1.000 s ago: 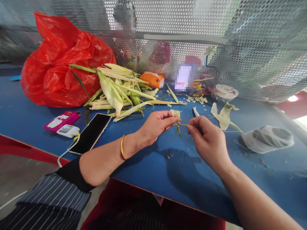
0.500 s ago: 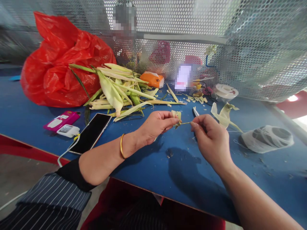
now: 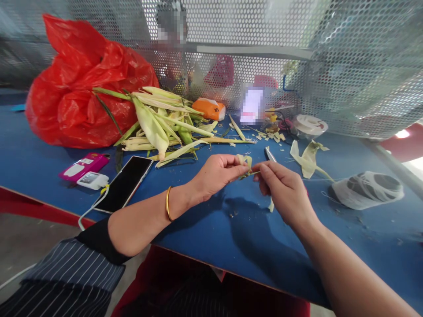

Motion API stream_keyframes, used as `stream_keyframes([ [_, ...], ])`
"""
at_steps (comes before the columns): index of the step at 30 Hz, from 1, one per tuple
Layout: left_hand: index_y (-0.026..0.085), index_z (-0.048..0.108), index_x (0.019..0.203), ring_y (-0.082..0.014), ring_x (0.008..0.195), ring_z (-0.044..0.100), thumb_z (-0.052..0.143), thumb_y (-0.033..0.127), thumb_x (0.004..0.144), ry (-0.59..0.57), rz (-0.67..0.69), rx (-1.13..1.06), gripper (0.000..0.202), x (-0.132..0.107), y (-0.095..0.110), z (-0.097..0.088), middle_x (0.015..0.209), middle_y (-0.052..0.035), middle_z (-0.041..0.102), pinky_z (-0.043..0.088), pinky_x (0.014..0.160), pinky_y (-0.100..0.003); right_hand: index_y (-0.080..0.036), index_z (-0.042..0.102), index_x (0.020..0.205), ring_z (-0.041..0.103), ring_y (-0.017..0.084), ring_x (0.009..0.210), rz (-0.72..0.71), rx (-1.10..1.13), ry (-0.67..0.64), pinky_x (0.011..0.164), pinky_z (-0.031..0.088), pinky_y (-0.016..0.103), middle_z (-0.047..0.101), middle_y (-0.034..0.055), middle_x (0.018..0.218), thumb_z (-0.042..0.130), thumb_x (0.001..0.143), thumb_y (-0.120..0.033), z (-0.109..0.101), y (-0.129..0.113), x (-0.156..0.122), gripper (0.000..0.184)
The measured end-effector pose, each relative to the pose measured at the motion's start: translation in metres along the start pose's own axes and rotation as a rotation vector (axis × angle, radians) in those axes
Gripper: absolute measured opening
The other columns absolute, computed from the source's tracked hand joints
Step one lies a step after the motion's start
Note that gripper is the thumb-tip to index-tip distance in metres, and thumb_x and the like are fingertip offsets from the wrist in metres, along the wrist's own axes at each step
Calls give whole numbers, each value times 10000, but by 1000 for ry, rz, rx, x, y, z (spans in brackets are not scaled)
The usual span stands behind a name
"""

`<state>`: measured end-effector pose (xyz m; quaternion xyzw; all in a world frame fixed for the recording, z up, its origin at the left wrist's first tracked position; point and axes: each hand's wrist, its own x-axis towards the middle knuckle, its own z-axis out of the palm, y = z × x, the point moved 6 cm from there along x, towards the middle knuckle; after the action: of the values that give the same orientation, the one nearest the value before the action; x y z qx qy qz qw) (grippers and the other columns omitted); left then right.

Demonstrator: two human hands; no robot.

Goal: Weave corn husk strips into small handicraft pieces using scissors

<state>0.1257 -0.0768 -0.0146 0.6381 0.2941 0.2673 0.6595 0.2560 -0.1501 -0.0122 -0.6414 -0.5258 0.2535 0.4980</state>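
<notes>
Over the blue table (image 3: 211,229), my left hand (image 3: 216,174) pinches a small folded piece of pale corn husk (image 3: 244,160) between thumb and fingers. My right hand (image 3: 286,193) is closed too, its fingertips pinching a thin strip at the husk piece's right end. The two hands nearly touch. A pale husk strip hangs out below my right palm. A gold bangle sits on my left wrist.
A pile of corn husks (image 3: 165,123) lies in front of a red plastic bag (image 3: 82,88). A phone (image 3: 125,182), a pink device (image 3: 84,165) and a white charger (image 3: 92,179) lie left. A blade (image 3: 269,154), loose husk (image 3: 309,158), a thread bundle (image 3: 366,189) lie right. Mesh screen behind.
My right hand has moved left, back toward my left hand, closing the gap along the thin strip. A husk strip now shows under my right palm.
</notes>
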Motion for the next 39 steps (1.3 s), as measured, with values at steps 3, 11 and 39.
stream_keyframes([
  [3, 151, 610, 677, -51, 481, 298, 669, 328, 794, -35, 10, 56, 220, -1, 0, 4, 522, 62, 420, 224, 473, -219, -177, 682, 826, 435, 102, 481, 61, 143, -13, 456, 333, 235, 500, -40, 528, 599, 865, -450, 5, 6, 0, 288],
  [11, 140, 675, 686, -55, 502, 296, 716, 377, 742, -81, -53, 104, 247, -1, -11, 6, 541, 60, 418, 209, 480, -226, -179, 658, 719, 371, 77, 466, 104, 361, 78, 437, 271, 233, 496, -54, 539, 724, 739, -330, 9, 9, -1, 166],
  [39, 155, 704, 731, -51, 480, 345, 658, 298, 720, -161, -146, -1, 151, -5, -13, 15, 544, 50, 492, 217, 471, -221, -185, 644, 675, 388, 64, 492, 127, 548, 67, 464, 329, 218, 585, -17, 668, 750, 705, -299, 8, 8, -3, 159],
])
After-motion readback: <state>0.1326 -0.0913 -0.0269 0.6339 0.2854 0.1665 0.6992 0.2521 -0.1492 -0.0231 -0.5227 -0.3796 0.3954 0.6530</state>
